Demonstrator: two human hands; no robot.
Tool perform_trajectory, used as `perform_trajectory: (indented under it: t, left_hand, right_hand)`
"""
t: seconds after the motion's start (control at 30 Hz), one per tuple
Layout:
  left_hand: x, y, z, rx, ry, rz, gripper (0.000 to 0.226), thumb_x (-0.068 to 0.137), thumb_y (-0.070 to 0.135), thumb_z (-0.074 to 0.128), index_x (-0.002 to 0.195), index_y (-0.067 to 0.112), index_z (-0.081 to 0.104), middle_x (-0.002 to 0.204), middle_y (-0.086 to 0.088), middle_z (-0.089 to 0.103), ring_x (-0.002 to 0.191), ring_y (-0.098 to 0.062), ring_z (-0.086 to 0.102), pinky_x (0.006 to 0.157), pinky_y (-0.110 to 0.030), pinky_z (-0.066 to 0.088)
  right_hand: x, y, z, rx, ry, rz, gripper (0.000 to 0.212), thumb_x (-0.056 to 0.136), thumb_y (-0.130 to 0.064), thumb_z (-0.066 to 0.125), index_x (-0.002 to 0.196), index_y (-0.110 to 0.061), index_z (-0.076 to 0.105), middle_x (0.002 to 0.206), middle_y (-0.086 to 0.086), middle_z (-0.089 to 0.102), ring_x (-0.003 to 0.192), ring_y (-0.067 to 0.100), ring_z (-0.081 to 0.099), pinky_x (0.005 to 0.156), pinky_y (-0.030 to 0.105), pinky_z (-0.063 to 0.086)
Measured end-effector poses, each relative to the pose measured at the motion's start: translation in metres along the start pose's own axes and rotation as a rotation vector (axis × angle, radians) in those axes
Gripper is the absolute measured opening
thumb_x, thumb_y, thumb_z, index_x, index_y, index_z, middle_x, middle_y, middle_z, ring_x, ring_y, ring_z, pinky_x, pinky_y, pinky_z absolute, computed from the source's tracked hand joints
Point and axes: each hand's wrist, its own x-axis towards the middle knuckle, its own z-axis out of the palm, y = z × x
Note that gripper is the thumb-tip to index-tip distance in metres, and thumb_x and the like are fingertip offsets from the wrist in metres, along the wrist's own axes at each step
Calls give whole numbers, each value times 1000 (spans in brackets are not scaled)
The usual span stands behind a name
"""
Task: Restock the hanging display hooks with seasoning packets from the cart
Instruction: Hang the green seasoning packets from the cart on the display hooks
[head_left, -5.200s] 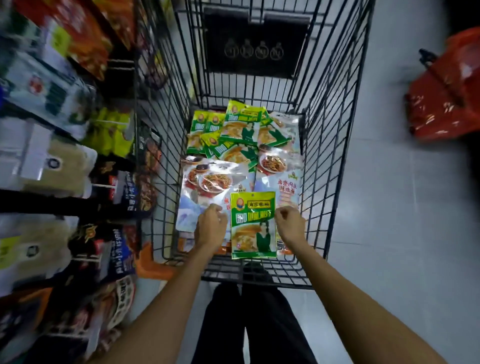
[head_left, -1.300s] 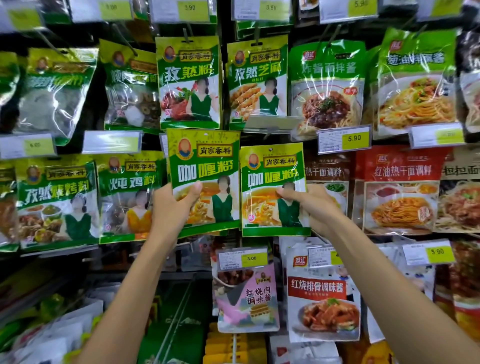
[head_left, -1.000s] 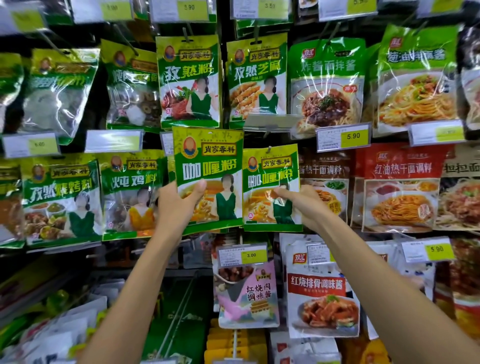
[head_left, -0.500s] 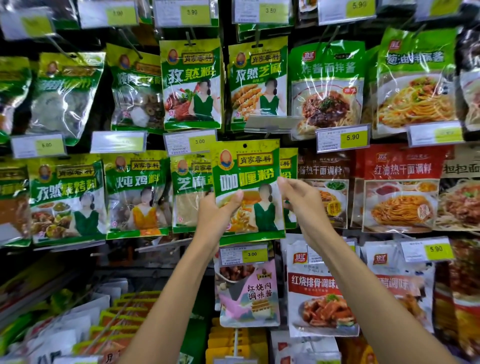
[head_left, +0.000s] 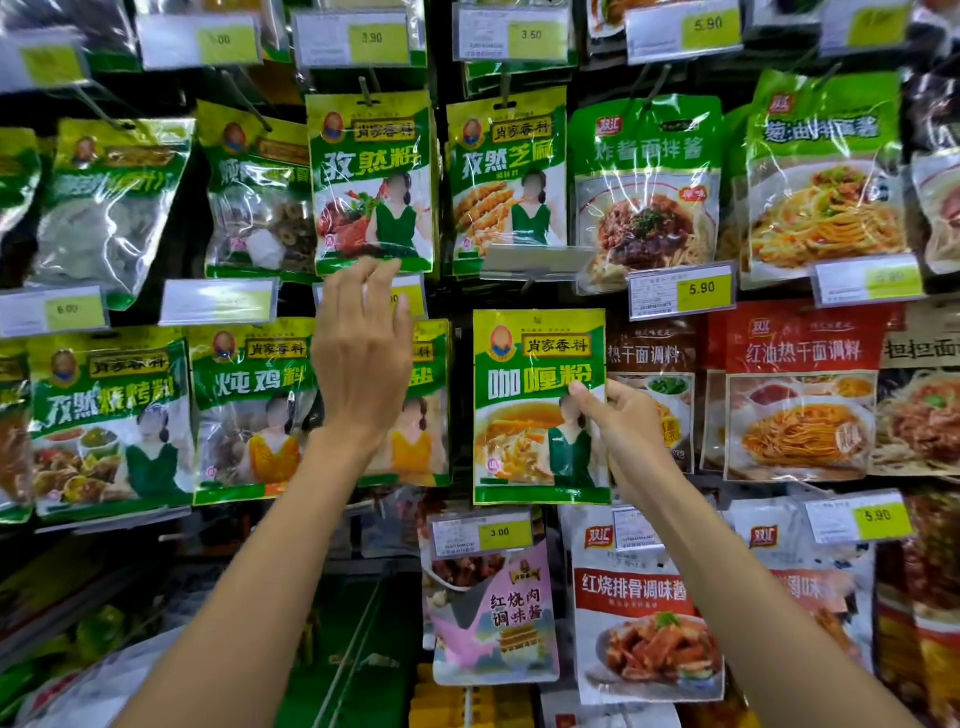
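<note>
- The hanging display (head_left: 442, 291) fills my whole view, with rows of green, red and brown seasoning packets hung face-out and price tags clipped above each column.
- The green curry powder packet (head_left: 535, 415) is upright in the middle row, facing me. It is just left of a brown noodle-sauce packet (head_left: 649, 358), and its top edge is close under a clear tag holder (head_left: 535, 262). I cannot tell whether its hole is on a hook.
- My left hand (head_left: 363, 364) is raised with its back to me, fingers loosely spread and holding nothing. It covers part of a green packet (head_left: 428, 415) behind it.
- My right hand (head_left: 631, 431) pinches the curry powder packet's right edge, thumb on the front, fingers curled behind.
- A 3.00 price tag (head_left: 483, 532) sits just beneath the curry powder packet.
</note>
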Motion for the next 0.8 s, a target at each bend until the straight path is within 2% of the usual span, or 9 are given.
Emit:
perform_trajectory:
  t: [0.07,0.17,0.23,0.3,0.4,0.47,0.53,0.63,0.8]
  left_hand:
    - [6,-11,9,49,-45,55,34,98,16,46,128,1,52,126,-19,55,117,-34,51,100,-39,39]
    - [5,-22,19,91,-105,82,37,99,20,44,131,1,49,131,-20,52,121,-35,49,104,-43,35]
    - [3,-26,23,104,-111,91,36,99,21,44,128,1,50,128,-21,53,119,-36,49,103,-44,35]
    - [1,-28,25,105,-96,105,34,99,21,44,125,0,52,124,-21,55,116,-36,51,101,-43,35]
    - [1,-29,26,91,-80,117,34,98,21,45,125,0,52,122,-21,56,114,-35,52,101,-42,35]
    - [1,-29,25,81,-87,115,35,98,21,45,125,0,51,122,-21,56,115,-35,52,102,-42,34]
    - [0,-30,24,77,-92,118,36,98,21,45,126,-1,51,122,-21,56,115,-35,52,103,-43,35]
    - [-1,-30,22,72,-95,120,36,98,20,45,126,-1,51,122,-20,56,116,-34,51,104,-42,35]
    - [0,-30,19,58,-128,116,37,98,21,45,127,0,51,124,-20,55,117,-35,50,105,-43,35]
  right_hand:
    - [6,-1,-1,-3,18,2,37,96,-25,57,69,1,62,81,30,63,82,39,60,97,55,43]
    - [14,-3,1,-26,32,0,41,95,-25,59,57,-8,59,76,22,57,91,41,60,99,50,42]
    - [17,-4,2,-34,44,6,39,94,-25,60,58,-8,60,74,19,53,77,34,56,85,48,47]
    - [20,-2,3,-33,48,14,38,94,-24,60,60,-8,62,73,17,57,74,24,53,71,36,44]
    - [23,1,4,-38,59,42,39,94,-22,60,57,-8,61,71,11,62,73,20,56,65,28,42]
    - [26,3,5,-60,79,56,37,93,-22,61,61,-5,64,73,10,65,73,20,57,64,30,41]
    - [29,5,7,-146,127,50,36,91,-25,64,68,2,65,67,11,59,63,20,48,58,31,34]
    - [34,9,11,-334,224,-20,45,84,-32,72,59,-6,45,52,1,33,50,14,26,51,28,19]
    - [42,11,20,-476,332,24,55,78,-37,77,53,-15,33,49,-2,32,46,12,24,46,28,18]
